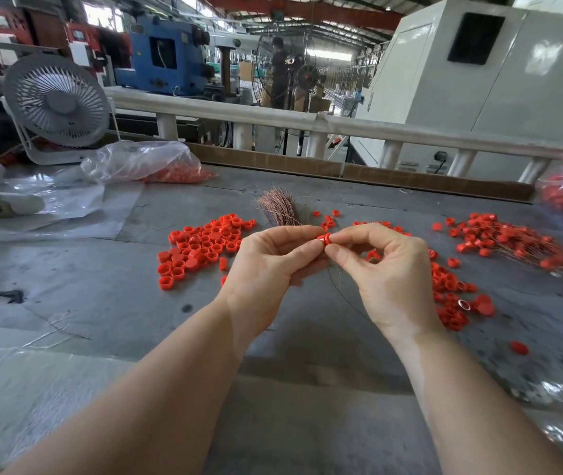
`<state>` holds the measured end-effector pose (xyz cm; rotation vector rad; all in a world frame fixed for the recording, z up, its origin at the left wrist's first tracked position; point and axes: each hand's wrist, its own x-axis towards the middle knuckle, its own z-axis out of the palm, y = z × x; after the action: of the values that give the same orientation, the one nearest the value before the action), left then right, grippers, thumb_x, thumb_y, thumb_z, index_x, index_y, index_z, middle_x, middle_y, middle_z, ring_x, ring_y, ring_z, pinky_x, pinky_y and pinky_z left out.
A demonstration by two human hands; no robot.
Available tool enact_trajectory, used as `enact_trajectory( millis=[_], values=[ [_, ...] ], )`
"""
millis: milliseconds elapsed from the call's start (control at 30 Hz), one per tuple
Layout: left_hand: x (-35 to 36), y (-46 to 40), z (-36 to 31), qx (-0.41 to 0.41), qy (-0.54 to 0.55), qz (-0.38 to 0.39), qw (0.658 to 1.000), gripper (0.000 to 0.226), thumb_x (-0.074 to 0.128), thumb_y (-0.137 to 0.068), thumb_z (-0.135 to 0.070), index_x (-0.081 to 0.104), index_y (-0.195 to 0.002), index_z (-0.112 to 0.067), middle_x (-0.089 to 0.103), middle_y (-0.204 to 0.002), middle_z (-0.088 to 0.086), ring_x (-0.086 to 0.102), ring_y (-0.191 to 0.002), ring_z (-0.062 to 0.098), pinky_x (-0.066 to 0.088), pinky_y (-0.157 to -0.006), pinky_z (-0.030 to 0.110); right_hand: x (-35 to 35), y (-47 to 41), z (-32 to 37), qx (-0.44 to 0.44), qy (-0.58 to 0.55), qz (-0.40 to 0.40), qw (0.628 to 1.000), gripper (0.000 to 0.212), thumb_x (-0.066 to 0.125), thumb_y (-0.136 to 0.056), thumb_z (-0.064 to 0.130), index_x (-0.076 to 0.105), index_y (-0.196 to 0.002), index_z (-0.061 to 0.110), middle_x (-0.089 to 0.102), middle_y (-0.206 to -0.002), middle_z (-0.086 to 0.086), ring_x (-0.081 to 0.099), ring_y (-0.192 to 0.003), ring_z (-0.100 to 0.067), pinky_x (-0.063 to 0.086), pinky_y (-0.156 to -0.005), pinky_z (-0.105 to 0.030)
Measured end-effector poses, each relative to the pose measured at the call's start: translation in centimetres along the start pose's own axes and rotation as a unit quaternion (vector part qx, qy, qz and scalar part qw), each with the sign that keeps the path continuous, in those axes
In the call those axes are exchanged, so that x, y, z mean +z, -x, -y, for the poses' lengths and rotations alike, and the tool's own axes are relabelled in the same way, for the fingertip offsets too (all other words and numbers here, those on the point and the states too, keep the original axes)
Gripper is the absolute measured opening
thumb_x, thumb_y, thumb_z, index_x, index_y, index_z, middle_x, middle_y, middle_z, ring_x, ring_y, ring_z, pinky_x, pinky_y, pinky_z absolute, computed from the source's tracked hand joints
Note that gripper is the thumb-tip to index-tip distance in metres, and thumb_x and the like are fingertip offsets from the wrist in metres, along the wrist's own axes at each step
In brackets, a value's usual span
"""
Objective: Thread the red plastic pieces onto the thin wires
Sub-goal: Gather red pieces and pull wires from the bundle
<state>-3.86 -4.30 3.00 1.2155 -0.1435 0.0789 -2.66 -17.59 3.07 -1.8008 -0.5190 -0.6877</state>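
We hold one red cap above the desk, pinched between left hand and right hand. A thin wire hangs below; threading looks underway. Next: feed the wire tip through, steadily. Loose caps left, wire bundle behind, threaded pile right; nothing blocks.

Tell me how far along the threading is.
Done: a heap of threaded pieces lies far right. In hand: left hand and right hand pinch one red piece together. Left: the loose pile, the wire bundle and bagged pieces.
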Motion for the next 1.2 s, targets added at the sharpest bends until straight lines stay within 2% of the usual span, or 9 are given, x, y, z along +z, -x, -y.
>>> enact_trajectory(
  millis=[200, 333, 467, 600, 733, 833, 1000, 1133, 1200],
  values=[
    [0.00, -0.07, 0.01, 0.000, -0.007, -0.011, 1.000, 0.016, 0.061, -0.082, 0.000, 0.070, -0.081, -0.014, 0.073, -0.078, 0.006, 0.070, -0.075, 0.015, 0.036, -0.102, 0.054, -0.01, 0.05, -0.02, 0.001, 0.007, 0.007, 1.000, 0.027, 0.075, -0.073, 0.001, 0.068, -0.075, 0.027, 0.067, -0.071, 0.016, 0.059, -0.068, 0.005, 0.040, -0.065, -0.006],
    [-0.12, -0.17, 0.22, 0.004, 0.002, -0.002, 1.000, 0.015, 0.061, -0.081, 0.000, 0.069, -0.083, -0.012, 0.073, -0.078, 0.005, 0.070, -0.075, 0.014, 0.048, -0.090, 0.037, -0.04, 0.07, 0.01, 0.003, 0.014, 0.002, 1.000, 0.022, 0.074, -0.075, 0.003, 0.070, -0.077, 0.025, 0.067, -0.073, 0.017, 0.059, -0.069, 0.007, 0.039, -0.066, -0.005],
    [-0.27, -0.35, 0.41, 0.009, 0.011, 0.002, 1.000, 0.014, 0.061, -0.080, 0.001, 0.069, -0.084, -0.010, 0.073, -0.076, 0.005, 0.070, -0.073, 0.013, 0.054, -0.080, 0.030, 0.11, 0.11, 0.05, 0.000, 0.020, -0.004, 1.000, 0.021, 0.074, -0.075, 0.003, 0.068, -0.075, 0.024, 0.065, -0.070, 0.015, 0.056, -0.064, 0.005, 0.038, -0.063, -0.005],
    [-0.31, -0.34, 0.39, 0.014, 0.006, 0.006, 1.000, 0.014, 0.062, -0.079, 0.000, 0.070, -0.082, -0.012, 0.073, -0.077, 0.004, 0.070, -0.073, 0.013, 0.053, -0.083, 0.031, 0.13, 0.20, 0.09, -0.015, 0.037, -0.001, 0.999, 0.020, 0.074, -0.076, 0.004, 0.067, -0.075, 0.023, 0.066, -0.073, 0.009, 0.058, -0.069, -0.002, 0.038, -0.065, -0.006],
    [-0.17, -0.16, 0.25, 0.010, -0.005, -0.004, 1.000, 0.020, 0.062, -0.080, -0.001, 0.074, -0.073, -0.016, 0.073, -0.077, 0.004, 0.070, -0.073, 0.013, 0.040, -0.099, 0.050, 0.05, 0.19, 0.06, -0.013, 0.039, 0.003, 0.999, 0.019, 0.073, -0.076, 0.005, 0.068, -0.076, 0.023, 0.068, -0.075, 0.010, 0.062, -0.074, -0.005, 0.039, -0.067, -0.007],
    [-0.10, -0.11, 0.14, 0.006, -0.010, -0.002, 1.000, 0.020, 0.062, -0.080, -0.002, 0.074, -0.073, -0.016, 0.074, -0.078, 0.005, 0.070, -0.074, 0.014, 0.035, -0.102, 0.054, 0.06, 0.17, 0.09, -0.018, 0.037, 0.007, 0.999, 0.018, 0.073, -0.075, 0.003, 0.069, -0.076, 0.021, 0.068, -0.076, 0.009, 0.061, -0.074, -0.005, 0.039, -0.066, -0.006],
    [-0.06, -0.01, 0.13, 0.008, -0.010, -0.004, 1.000, 0.016, 0.062, -0.080, -0.001, 0.071, -0.080, -0.014, 0.074, -0.079, 0.005, 0.070, -0.075, 0.015, 0.038, -0.101, 0.052, 0.00, 0.15, 0.15, -0.026, 0.030, 0.017, 0.999, 0.020, 0.073, -0.074, -0.002, 0.069, -0.076, 0.018, 0.067, -0.078, 0.008, 0.060, -0.076, -0.004, 0.039, -0.069, -0.006],
    [-0.22, -0.15, 0.22, 0.009, -0.003, 0.005, 1.000, 0.014, 0.061, -0.081, 0.000, 0.070, -0.085, -0.010, 0.074, -0.081, 0.007, 0.071, -0.076, 0.015, 0.051, -0.087, 0.036, -0.02, 0.15, 0.22, -0.018, 0.028, 0.015, 0.999, 0.020, 0.073, -0.074, -0.001, 0.069, -0.076, 0.019, 0.067, -0.077, 0.009, 0.062, -0.077, -0.006, 0.042, -0.071, -0.008],
    [-0.30, -0.22, 0.26, 0.009, 0.000, 0.004, 1.000, 0.015, 0.060, -0.081, -0.001, 0.070, -0.083, -0.012, 0.074, -0.080, 0.006, 0.070, -0.075, 0.014, 0.050, -0.087, 0.036, 0.00, 0.15, 0.28, -0.016, 0.029, 0.016, 0.999, 0.020, 0.073, -0.075, 0.000, 0.069, -0.077, 0.020, 0.067, -0.077, 0.011, 0.062, -0.078, -0.005, 0.043, -0.072, -0.008]
  ],
)
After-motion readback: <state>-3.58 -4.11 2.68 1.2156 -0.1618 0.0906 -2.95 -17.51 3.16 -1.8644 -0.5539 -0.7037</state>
